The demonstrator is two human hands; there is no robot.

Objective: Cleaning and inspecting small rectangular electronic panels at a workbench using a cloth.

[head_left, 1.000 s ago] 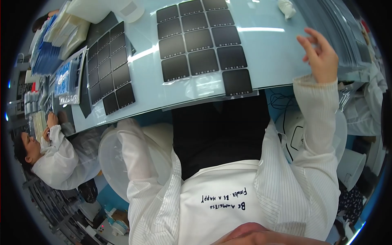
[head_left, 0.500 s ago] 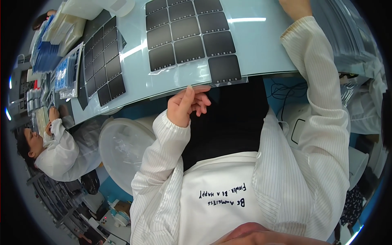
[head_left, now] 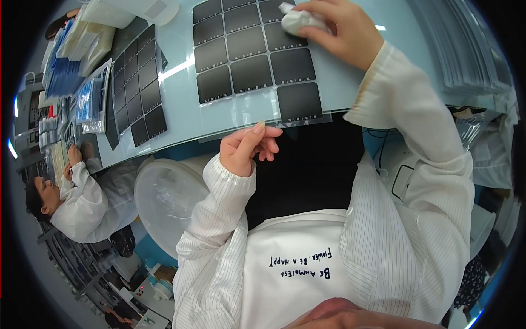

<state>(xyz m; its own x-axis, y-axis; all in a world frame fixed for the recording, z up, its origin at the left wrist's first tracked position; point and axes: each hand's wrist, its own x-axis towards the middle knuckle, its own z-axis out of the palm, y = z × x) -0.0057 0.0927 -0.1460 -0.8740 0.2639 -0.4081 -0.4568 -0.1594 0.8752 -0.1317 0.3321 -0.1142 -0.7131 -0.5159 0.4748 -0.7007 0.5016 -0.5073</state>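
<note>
Pale-blue tabletop (head_left: 178, 96) bears dark panels (head_left: 251, 74), a co-worker (head_left: 82, 216) leftward, right hand (head_left: 350, 34) gripping a white wad (head_left: 297, 22), left hand (head_left: 245, 148) half-open.

Black-panelled sheets (head_left: 251, 75) on glass table (head_left: 179, 104)

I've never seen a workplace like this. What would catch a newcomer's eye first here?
Probably the grid of dark, rounded squares in the middle of the pale glossy table, with the right hand holding a crumpled white wad over its right-hand column. Next, perhaps, the left hand, loosely curled by the table's near edge, and a second dark grid farther left.
</note>
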